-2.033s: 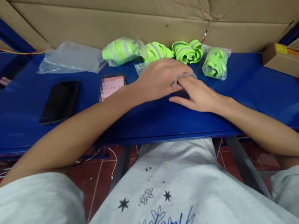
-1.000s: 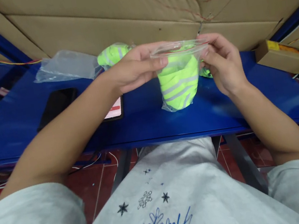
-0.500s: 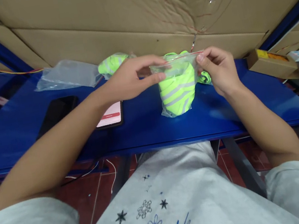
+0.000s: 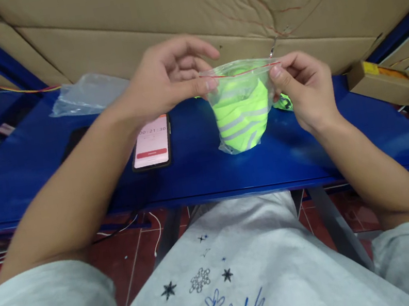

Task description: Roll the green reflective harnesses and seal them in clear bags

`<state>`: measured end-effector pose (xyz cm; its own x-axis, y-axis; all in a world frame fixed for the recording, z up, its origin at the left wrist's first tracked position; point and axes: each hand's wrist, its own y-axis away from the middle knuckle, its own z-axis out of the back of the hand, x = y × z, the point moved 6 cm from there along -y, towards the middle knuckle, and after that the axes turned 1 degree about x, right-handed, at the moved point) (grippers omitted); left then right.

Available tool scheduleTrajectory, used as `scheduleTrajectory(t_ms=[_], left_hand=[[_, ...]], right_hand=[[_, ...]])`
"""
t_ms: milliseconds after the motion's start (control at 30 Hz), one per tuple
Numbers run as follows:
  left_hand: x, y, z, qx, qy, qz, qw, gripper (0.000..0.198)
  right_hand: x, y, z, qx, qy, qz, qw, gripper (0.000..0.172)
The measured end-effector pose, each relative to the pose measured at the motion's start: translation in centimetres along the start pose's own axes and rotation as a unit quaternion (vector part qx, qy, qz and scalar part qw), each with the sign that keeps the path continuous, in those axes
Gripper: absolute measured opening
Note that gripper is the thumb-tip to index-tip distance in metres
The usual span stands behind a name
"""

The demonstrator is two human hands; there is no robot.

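Note:
Between my hands hangs a clear zip bag (image 4: 222,144) with a red strip along its top. Inside it is a folded neon-yellow fabric item (image 4: 244,120) with grey stripes. My left hand (image 4: 179,73) pinches the bag's upper left corner with the thumb, while its index finger is raised off the bag. The upper right corner is between the thumb and fingers of my right hand (image 4: 301,87). Behind the right fingers, another neon-yellow bundle (image 4: 283,103) shows in part on the blue table (image 4: 199,169).
A lit phone (image 4: 150,143) lies left of the bag, beside a dark flat object (image 4: 73,141) partly under my left forearm. Flat clear plastic bags (image 4: 87,95) lie at the back left. An open cardboard box (image 4: 383,84) stands at the right, against the cardboard-covered wall (image 4: 122,36).
My left hand has risen, its index finger lifting away from the bag while the thumb stays at the corner. The red strip now looks straighter across the top. The view has shifted slightly.

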<state>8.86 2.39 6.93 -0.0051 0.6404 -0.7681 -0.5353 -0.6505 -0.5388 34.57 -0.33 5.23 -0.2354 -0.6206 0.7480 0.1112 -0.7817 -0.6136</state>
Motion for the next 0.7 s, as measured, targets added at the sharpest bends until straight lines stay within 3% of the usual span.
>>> scheduleTrajectory(t_ms=[100,200,400,567,700], left_hand=[[1.9,0.2,-0.5,-0.001,0.022,0.042,0.999,0.051],[2.1,0.3,-0.6,-0.007,-0.007,0.06,0.998,0.044],[1.3,0.1,-0.2,-0.001,-0.047,0.052,0.998,0.043],[2.3,0.8,-0.9,-0.005,-0.029,0.044,0.999,0.046],[2.8,1.2,-2.0,0.003,-0.006,0.058,0.998,0.053]], right_hand=[[-0.4,-0.2,-0.1,0.015,-0.03,-0.04,0.999,0.051],[-1.0,-0.1,0.1,0.014,-0.054,-0.066,0.996,0.051],[-1.6,0.2,0.5,-0.003,-0.048,0.021,0.999,0.052],[-1.1,0.6,-0.2,0.025,0.003,0.027,0.999,0.046],[-0.1,1.0,-0.6,0.001,0.015,0.042,0.999,0.046]])
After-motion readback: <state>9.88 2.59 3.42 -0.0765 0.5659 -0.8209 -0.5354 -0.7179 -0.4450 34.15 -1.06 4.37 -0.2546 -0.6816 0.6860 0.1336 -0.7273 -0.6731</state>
